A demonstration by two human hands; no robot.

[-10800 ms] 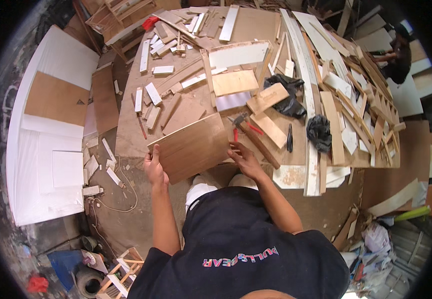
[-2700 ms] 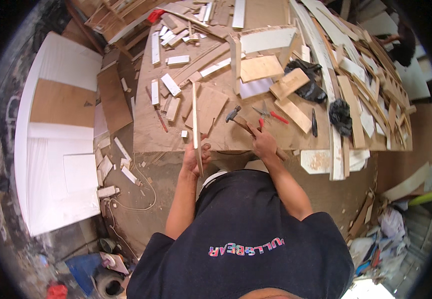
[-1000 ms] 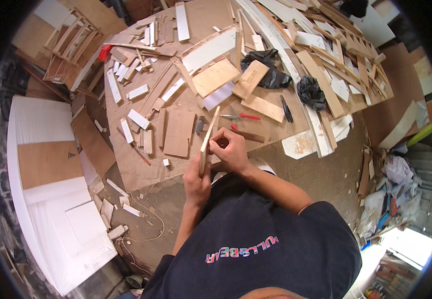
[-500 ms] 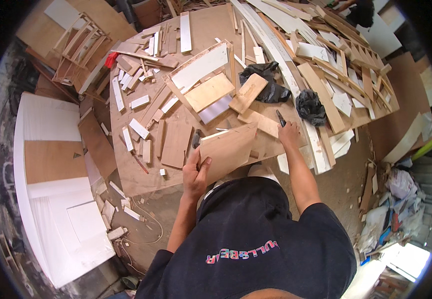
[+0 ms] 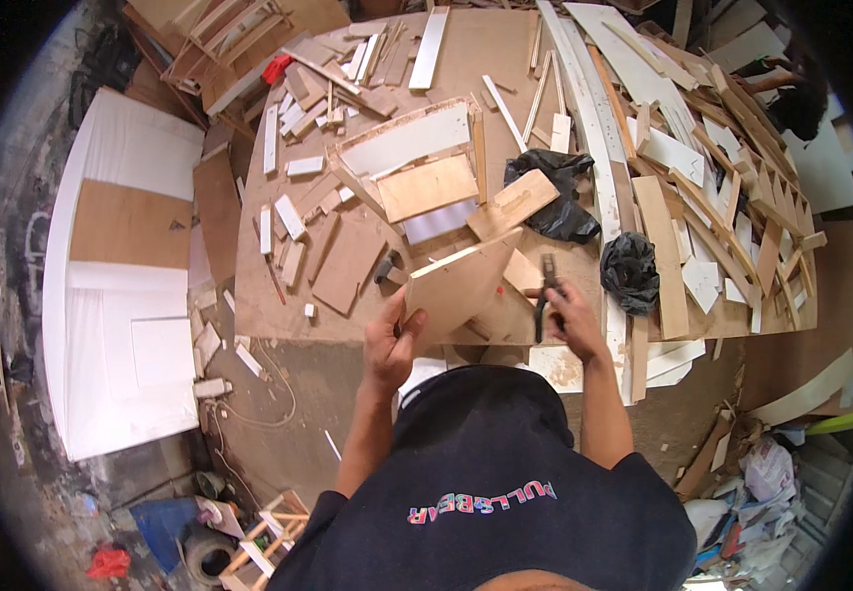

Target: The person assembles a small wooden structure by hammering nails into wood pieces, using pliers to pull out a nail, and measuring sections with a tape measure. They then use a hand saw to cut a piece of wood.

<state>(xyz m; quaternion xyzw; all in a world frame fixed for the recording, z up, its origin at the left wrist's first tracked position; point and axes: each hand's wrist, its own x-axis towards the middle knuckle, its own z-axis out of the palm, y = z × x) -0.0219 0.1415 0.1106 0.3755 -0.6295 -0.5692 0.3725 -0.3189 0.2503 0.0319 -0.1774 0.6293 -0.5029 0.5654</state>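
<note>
A stained grey wall (image 5: 31, 236) stands left of the brown floor (image 5: 333, 374) and broad worktable (image 5: 486, 54).

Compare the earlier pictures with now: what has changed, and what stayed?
The right hand has picked the black tool up off the table and brought it left, nearer the board. The left hand still grips the board; the balled black bag stays put.

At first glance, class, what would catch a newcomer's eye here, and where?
A wooden board in the left hand, mid-picture, draws the eye, with a black tool in the right hand. A large white panel shows far left; two crumpled black bags lie right of centre.
</note>
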